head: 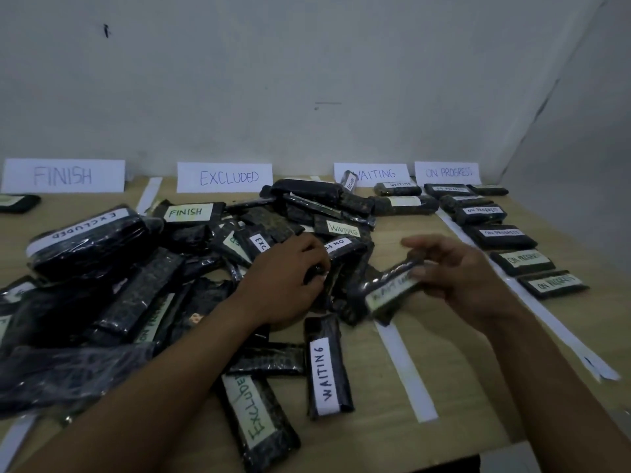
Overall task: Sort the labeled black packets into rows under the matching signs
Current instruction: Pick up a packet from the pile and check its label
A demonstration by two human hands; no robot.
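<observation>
Two packets are seen nearest on the wooden table point(444, 387), one labelled EXCLUDED point(254, 421) and one labelled WAITING point(327, 370), both lying lengthwise at the near edge of a loose pile point(102, 285) of black packets too overlapped to be counted. Four white paper strips point(406, 370) are laid on the table as lane dividers, the left ones partly buried by the pile. The left hand point(286, 281) is laid on the pile's right side with its fingers curled down over the packets; whether one is gripped cannot be told. Just to its right, clear of the pile, a blurred held packet point(389, 288) is pinched at one end between the thumb and the loosely spread fingers of the right hand point(467, 278); its label cannot be read. Farther right, seven packets are set in the ON PROGRESS row point(500, 235). Two packets are placed in the WAITING row point(404, 203), and a single packet point(17, 201) lies at far left. Four signs are propped against the wall point(307, 80): FINISH sign point(63, 175), EXCLUDED sign point(225, 177), WAITING sign point(375, 173) and ON PROGRESS sign point(448, 172). The first letter of the WAITING sign is covered by a leaning packet point(350, 182).
</observation>
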